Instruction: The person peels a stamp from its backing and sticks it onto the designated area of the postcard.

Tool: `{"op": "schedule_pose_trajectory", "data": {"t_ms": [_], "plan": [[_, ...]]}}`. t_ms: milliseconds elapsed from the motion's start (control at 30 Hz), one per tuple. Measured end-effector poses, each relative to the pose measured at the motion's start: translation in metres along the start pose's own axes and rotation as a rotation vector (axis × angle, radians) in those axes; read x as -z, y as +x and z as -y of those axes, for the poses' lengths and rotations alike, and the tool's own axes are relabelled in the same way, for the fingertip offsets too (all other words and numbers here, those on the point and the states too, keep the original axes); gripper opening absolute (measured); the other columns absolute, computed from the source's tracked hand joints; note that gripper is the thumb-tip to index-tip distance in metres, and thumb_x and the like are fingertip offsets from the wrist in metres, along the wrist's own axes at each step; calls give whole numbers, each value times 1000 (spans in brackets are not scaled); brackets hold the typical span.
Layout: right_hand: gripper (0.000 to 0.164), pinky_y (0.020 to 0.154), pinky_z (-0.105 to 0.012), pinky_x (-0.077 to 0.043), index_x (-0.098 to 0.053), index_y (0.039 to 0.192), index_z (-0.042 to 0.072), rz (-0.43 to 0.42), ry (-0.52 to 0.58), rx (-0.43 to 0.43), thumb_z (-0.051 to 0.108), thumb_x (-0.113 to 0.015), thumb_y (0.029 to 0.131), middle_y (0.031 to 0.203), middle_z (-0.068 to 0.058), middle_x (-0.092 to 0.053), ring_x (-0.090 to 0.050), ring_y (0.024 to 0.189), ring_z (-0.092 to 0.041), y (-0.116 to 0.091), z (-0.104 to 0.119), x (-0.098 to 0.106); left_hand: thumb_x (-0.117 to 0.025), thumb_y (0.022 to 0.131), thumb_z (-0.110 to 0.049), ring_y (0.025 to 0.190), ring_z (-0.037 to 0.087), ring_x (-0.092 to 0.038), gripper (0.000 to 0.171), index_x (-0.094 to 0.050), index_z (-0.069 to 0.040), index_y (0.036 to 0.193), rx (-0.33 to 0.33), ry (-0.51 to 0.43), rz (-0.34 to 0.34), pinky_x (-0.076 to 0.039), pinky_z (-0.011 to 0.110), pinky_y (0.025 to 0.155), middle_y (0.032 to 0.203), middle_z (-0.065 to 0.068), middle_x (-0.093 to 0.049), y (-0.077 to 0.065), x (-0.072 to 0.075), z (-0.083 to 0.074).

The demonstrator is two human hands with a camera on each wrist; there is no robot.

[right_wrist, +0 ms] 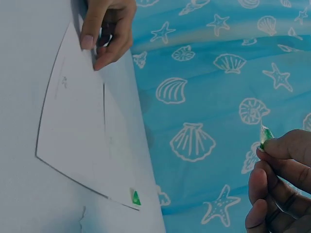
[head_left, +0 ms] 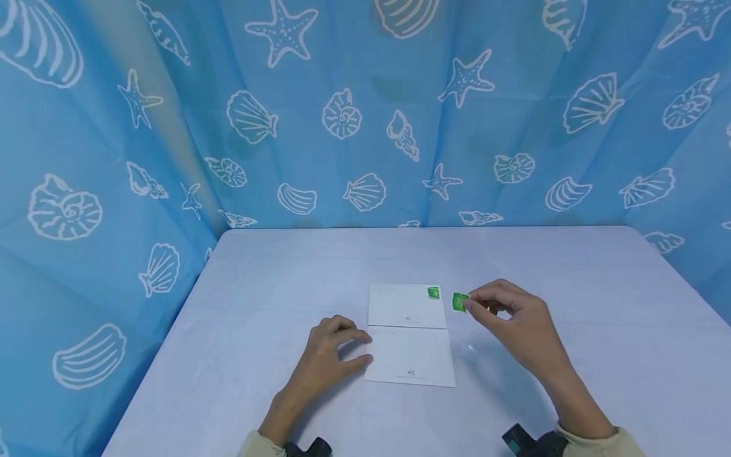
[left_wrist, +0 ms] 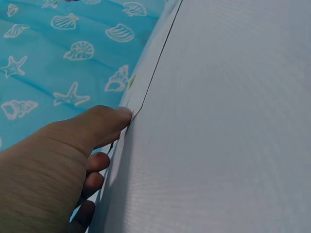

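Note:
My right hand pinches a small green stamp with a white border between thumb and forefinger. It holds the stamp just off the right side of the upper white card. A similar green stamp lies in that card's top right corner. Directly below is a second white card, with small dark print near its lower edge. The thumb and forefinger of my left hand touch this lower card's left edge, spread apart. In the right wrist view, the held stamp appears slightly bent.
A small clear scrap lies on the white tabletop, right of the lower card. Behind the table and along its left side hangs a blue curtain with white shells and starfish.

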State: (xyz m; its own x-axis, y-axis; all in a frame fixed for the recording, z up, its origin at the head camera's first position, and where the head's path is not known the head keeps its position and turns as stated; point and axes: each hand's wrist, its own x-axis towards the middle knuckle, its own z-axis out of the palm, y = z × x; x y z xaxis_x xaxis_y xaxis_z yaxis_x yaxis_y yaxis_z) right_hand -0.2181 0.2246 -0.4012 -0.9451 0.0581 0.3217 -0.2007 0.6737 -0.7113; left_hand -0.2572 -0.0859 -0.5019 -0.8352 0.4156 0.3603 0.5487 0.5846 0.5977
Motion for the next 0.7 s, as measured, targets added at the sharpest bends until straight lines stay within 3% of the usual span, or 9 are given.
{"op": "schedule_pose_trajectory", "data": {"t_ms": [333,700], "plan": [[11,58,-25,-42,-77,95,19,38,34,19,29,-75,92,92,9,-65,-51,80,-15,1,-18,-16,-87,77,-23,102,16,-51,24,-77,-23,99,11,16,-2,-39,47,94,107,-5,-59,0,-1,0],[16,70,-20,-53,-77,99,10,14,225,-105,25,-75,92,99,-1,-70,-65,87,-8,-16,-80,-42,-88,77,-24,100,17,-51,25,-77,-22,99,-11,33,-11,-40,46,92,106,-4,-59,0,-2,2]]}}
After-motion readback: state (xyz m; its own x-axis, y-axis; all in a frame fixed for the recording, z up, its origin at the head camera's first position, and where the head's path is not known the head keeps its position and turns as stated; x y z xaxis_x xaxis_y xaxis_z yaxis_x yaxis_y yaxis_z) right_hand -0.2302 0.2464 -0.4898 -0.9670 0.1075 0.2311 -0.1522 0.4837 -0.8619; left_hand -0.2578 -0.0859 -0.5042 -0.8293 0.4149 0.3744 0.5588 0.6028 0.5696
